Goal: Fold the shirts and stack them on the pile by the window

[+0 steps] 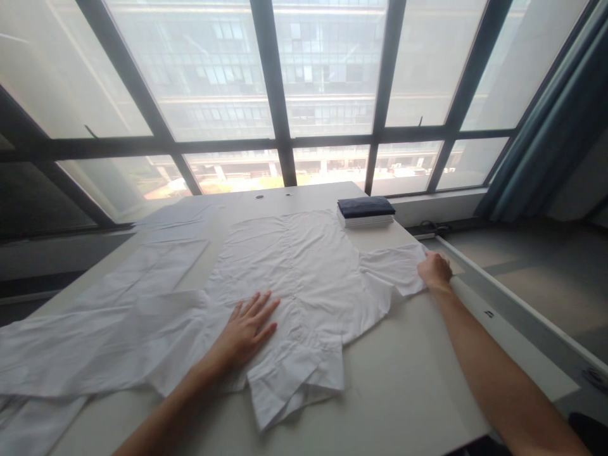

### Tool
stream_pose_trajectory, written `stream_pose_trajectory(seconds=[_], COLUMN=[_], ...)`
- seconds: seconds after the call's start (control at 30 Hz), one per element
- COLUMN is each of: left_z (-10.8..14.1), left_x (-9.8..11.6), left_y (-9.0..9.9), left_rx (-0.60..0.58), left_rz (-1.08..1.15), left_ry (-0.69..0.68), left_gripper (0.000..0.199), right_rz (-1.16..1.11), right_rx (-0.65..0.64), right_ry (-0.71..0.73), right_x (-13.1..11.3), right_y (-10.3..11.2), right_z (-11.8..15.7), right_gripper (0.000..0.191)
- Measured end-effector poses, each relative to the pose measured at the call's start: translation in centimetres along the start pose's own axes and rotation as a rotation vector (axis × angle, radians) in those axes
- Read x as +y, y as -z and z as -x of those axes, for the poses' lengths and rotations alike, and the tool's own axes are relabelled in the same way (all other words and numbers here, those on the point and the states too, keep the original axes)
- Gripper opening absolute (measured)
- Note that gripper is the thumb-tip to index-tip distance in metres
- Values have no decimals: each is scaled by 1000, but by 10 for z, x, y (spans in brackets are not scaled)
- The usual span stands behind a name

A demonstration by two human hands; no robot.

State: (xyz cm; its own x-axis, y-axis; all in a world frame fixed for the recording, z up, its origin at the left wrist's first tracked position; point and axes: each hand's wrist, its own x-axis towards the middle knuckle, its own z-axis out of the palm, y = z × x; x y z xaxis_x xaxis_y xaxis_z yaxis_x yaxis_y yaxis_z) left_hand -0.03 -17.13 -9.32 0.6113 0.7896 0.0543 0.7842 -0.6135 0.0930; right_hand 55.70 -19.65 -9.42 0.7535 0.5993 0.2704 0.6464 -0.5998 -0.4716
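A white shirt (pixel 313 272) lies spread on a white table (pixel 389 380), its collar toward me and its hem toward the window. My left hand (pixel 251 326) rests flat on the shirt's body, fingers spread. At the right, my right hand (pixel 434 269) is closed on the end of the short sleeve, which stretches out sideways from the shoulder. Creases run across the shirt body and along its middle.
More white garments (pixel 109 335) lie on the left side of the table, partly beside the shirt. A stack of folded clothes (pixel 365 212), dark on top and white below, stands at the far right. Beyond are windows (pixel 327 69) and a blue curtain (pixel 546 120).
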Motion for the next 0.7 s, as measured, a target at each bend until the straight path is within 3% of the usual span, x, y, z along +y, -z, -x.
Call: stream_pose_trajectory(seconds=[0.17,0.3,0.37,0.43,0.53,0.7], left_z=[0,0,0,1,1,0], left_x=[-2,-3,-2,-2,-4,-7], left_y=[-2,-3,-3,-3,-4,-7], left_rx=[11,21,26,35,38,46], left_rz=[10,24,33,40,45,34], left_ry=[-11,-11,-6,-5,-10,-17], left_gripper=[55,55,55,55,54,55], right_rz=[-125,-436,-588,-724,-913,-1019], right_rx=[140,384,411,325,91,-580], right_ry=[50,325,437,475,467,635], right_x=[-11,-34,-51,-70,-97,-119], right_y=[11,24,33,41,49,44], right_z=[-7,-4,5,20,49,82], right_gripper=[48,40,36,32,31,38])
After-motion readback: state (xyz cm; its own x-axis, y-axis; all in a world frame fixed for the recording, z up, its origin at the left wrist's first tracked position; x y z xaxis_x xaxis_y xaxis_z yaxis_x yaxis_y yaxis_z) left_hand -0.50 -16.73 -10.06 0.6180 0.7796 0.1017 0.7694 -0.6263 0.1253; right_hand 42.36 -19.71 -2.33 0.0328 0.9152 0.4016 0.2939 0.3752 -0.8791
